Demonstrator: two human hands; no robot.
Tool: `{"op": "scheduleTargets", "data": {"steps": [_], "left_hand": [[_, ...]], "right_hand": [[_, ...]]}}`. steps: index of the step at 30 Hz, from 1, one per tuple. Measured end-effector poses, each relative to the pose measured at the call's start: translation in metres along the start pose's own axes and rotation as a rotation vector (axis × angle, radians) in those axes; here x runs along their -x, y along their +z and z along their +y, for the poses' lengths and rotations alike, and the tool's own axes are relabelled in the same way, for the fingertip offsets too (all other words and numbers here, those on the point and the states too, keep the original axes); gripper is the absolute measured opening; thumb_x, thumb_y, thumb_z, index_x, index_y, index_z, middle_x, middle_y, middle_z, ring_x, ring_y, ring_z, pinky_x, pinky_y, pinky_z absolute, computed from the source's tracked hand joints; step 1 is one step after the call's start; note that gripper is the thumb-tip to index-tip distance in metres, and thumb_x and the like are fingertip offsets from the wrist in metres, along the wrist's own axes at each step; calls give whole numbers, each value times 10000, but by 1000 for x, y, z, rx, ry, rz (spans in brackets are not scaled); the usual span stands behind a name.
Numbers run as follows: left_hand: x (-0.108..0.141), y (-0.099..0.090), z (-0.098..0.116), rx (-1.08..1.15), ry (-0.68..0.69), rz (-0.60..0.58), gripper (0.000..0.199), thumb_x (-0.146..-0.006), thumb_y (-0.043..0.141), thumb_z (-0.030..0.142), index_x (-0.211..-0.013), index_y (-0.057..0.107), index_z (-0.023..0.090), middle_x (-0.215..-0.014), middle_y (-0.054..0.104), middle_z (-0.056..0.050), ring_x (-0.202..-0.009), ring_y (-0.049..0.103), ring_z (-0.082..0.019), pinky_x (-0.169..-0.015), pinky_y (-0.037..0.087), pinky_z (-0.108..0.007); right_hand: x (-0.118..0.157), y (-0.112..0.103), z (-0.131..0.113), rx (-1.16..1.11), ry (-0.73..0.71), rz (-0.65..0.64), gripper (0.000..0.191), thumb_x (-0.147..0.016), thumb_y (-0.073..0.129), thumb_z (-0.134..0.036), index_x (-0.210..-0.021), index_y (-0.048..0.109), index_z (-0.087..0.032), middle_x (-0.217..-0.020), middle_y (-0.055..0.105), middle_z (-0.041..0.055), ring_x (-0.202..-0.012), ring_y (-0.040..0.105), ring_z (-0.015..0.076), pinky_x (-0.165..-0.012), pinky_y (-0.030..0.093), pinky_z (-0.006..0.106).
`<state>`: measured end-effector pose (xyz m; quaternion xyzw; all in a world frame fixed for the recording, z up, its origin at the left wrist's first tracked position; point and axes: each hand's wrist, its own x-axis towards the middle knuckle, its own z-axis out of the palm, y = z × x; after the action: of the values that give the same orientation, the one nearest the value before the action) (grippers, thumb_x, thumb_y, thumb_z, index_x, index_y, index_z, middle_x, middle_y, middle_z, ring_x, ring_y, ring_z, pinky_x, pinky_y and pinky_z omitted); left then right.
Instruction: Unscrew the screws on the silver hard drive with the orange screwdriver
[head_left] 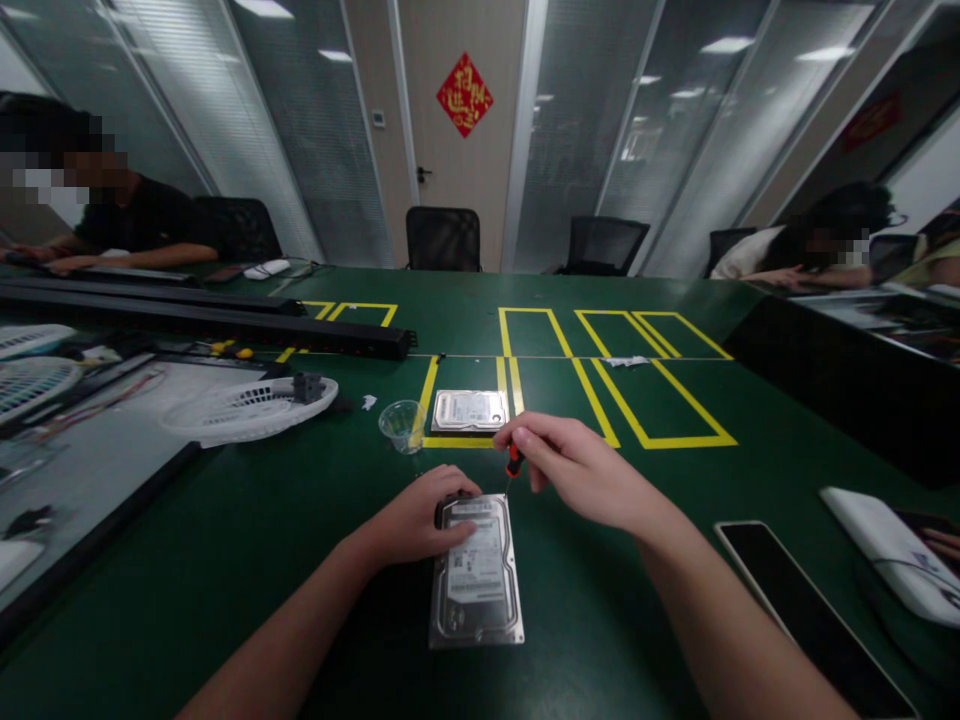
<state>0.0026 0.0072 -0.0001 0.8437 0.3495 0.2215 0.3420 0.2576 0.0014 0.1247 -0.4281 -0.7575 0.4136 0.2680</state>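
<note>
Screwdriver (514, 460) at a Hard Drive (474, 570)

The left hand (427, 515) grasps the hard drive by its far left corner, near centre on the green table (585, 600). The right hand (574, 462) pinches the screwdriver, tip at the far right corner. Farther away lies a second drive (470, 410).

Held drive (480, 605): I find free tabletop (574, 600) just right; left hand (429, 518) blocks its far-left corner; cup (400, 427), second drive (469, 410) beyond.
</note>
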Motion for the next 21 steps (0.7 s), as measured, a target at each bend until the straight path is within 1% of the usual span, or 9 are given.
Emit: {"op": "scheduleTargets", "data": {"steps": [3,5,7,11,14,16,18,21], "left_hand": [[0,0,-1,1,-2,-5,334,-884,707,274,-1211,650,241,-1167,639,-63,-1076,601,-236,-942,502,-373],[0,0,0,-3,-4,-4,333,-883,707,275,-1209,651,239,-1166,641,-66,-1076,601,-239,-940,504,-376],[0,-1,0,-5,-10,-6,333,-880,711,276,-1205,652,237,-1167,641,-66,-1077,602,-240,-940,504,-376],[0,-1,1,0,-18,-1,336,-884,709,288,-1210,646,239,-1175,643,-66,-1074,604,-240,-937,507,-379],[0,0,1,0,-13,1,334,-881,709,290,-1205,647,236,-1175,644,-70,-1077,601,-244,-944,508,-387],[0,0,0,-2,-18,-3,338,-879,711,284,-1208,648,238,-1179,641,-68,-1083,600,-242,-951,506,-386],[0,0,0,-6,-21,-5,343,-878,713,279,-1213,648,242,-1180,637,-65,-1085,600,-239,-952,505,-383],[0,0,-1,-9,-19,-1,344,-875,715,275,-1211,648,244,-1177,634,-61,-1084,599,-239,-950,503,-380]], "right_hand": [[2,-2,-2,-19,13,-27,304,-1081,407,-345,-1158,662,-199,-767,643,7,-693,658,152,-674,504,293],[2,-2,-3,-29,25,-28,297,-1080,403,-326,-1183,652,-201,-736,644,2,-701,674,158,-691,514,297],[1,-1,-2,-23,30,-4,261,-1065,443,-332,-1146,654,-201,-756,657,7,-686,670,155,-670,509,296],[-3,4,5,39,-19,88,183,-982,616,-381,-977,644,-200,-836,684,25,-677,620,147,-611,461,284],[-4,7,8,60,-44,144,170,-947,660,-354,-893,613,-200,-893,699,39,-688,602,143,-603,441,281],[-4,7,8,51,-58,159,113,-950,640,-304,-910,607,-204,-958,708,46,-699,601,140,-611,444,281],[-4,7,6,41,-78,153,58,-961,613,-267,-970,619,-209,-983,710,43,-724,612,145,-637,458,285],[-3,6,2,29,-112,128,100,-989,581,-263,-1040,649,-212,-964,711,34,-775,633,156,-676,470,285]]}}
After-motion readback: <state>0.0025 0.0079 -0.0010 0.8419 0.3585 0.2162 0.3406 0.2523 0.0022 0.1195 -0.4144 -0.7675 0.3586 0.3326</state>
